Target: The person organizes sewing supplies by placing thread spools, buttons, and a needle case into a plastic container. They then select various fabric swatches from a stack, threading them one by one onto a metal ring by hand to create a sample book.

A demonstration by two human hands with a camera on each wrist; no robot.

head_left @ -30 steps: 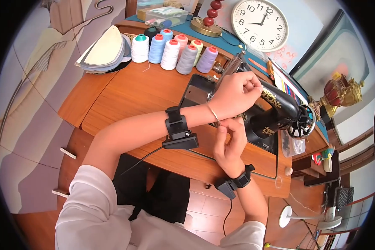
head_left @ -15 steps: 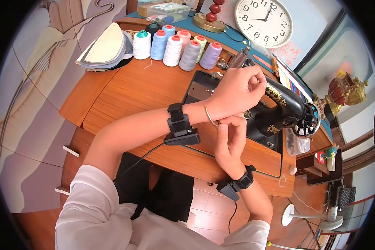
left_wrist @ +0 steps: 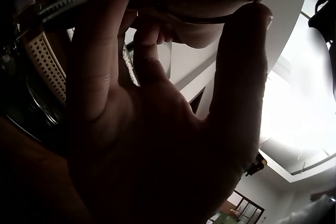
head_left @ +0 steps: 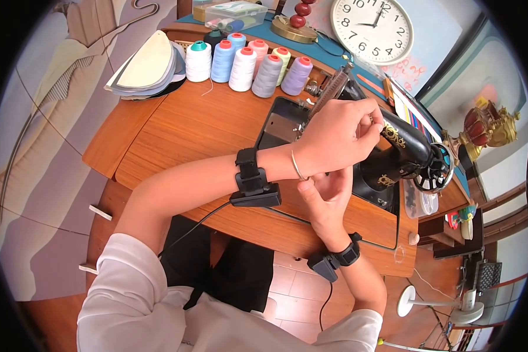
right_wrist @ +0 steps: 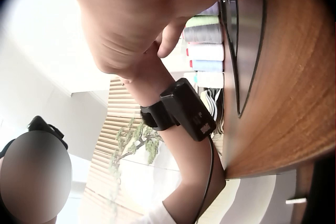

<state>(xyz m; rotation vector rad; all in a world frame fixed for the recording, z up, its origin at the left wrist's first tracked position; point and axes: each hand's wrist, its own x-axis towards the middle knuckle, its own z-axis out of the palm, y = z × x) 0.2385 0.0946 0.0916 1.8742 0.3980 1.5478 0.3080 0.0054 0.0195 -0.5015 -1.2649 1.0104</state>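
Observation:
A thin gold-coloured bracelet (head_left: 297, 166) circles my left wrist. My left hand (head_left: 337, 132) is raised in front of the sewing machine, its fingers curled in toward the thumb and nothing visible in them. Under that wrist is my right hand (head_left: 330, 202), the thumb near the bracelet and the fingers partly hidden. Seen from the left wrist, my right hand (left_wrist: 157, 140) has its thumb and fingers spread to either side of the bracelet (left_wrist: 205, 20), gripping it there. In the right wrist view my right hand (right_wrist: 147, 14) covers part of my left wrist.
The black sewing machine (head_left: 402, 146) is set in the wooden table (head_left: 182, 135). Several thread cones (head_left: 240, 69) stand at the back, beside stacked fabric pieces (head_left: 144, 67). Behind are a clock (head_left: 372, 29) and a clear box (head_left: 234, 16). A small container (head_left: 421, 202) lies past the machine.
My right thumb and fingers have moved apart from a close pinch at the bracelet, and the hand has opened wider beneath the wrist. My left hand has shifted slightly right.

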